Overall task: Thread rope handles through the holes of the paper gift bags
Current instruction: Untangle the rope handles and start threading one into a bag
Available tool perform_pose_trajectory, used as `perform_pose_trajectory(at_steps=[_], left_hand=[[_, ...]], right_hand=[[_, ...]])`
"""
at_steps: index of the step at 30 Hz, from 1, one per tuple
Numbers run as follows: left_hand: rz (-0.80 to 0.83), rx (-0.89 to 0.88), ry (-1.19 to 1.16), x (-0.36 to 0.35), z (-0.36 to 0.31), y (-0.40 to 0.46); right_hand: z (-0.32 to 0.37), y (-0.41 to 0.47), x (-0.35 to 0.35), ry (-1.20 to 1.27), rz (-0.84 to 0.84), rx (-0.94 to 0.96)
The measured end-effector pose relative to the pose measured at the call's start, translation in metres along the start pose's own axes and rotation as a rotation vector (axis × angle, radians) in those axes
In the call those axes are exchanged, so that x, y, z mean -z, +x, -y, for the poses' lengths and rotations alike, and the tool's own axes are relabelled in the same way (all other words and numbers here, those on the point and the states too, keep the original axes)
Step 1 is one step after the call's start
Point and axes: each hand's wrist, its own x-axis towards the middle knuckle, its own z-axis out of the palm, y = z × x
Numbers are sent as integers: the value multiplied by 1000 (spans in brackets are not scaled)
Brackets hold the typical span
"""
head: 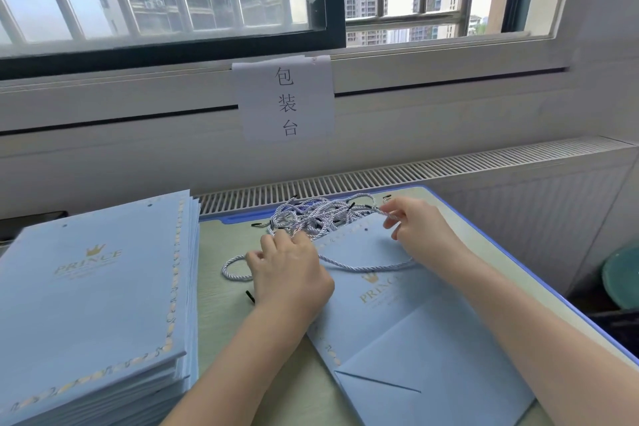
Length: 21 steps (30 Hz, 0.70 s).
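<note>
A flat, folded light-blue gift bag (408,332) with gold lettering lies on the table in front of me, a small punched hole (364,229) near its top edge. A tangled pile of pale twisted rope handles (318,216) with black tips lies just beyond it. My right hand (420,228) pinches a rope end at the pile's right side. My left hand (288,270) rests knuckles-up on the bag's left edge, fingers curled at the pile; one rope (359,266) loops out from under it across the bag. What the left fingers hold is hidden.
A tall stack of the same blue bags (93,308) stands at the left. The table (224,242) has a blue rim and ends at a white radiator grille (345,183) under the window. A paper sign (285,100) hangs on the wall. A green stool (620,277) sits at the right.
</note>
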Motion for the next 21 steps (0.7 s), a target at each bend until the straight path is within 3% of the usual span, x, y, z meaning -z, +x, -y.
perform_pose_trajectory(at_steps=[2, 5, 13, 21], left_hand=[[-56, -38, 35, 4, -6, -1], [-152, -114, -106, 9, -23, 4], [144, -61, -213, -10, -54, 38], [-43, -60, -272, -23, -53, 36]], right_hand=[[1, -1, -2, -79, 20, 11], [3, -3, -3, -134, -3, 39], [8, -8, -5, -303, 18, 51], [4, -4, -4, -306, -23, 157]])
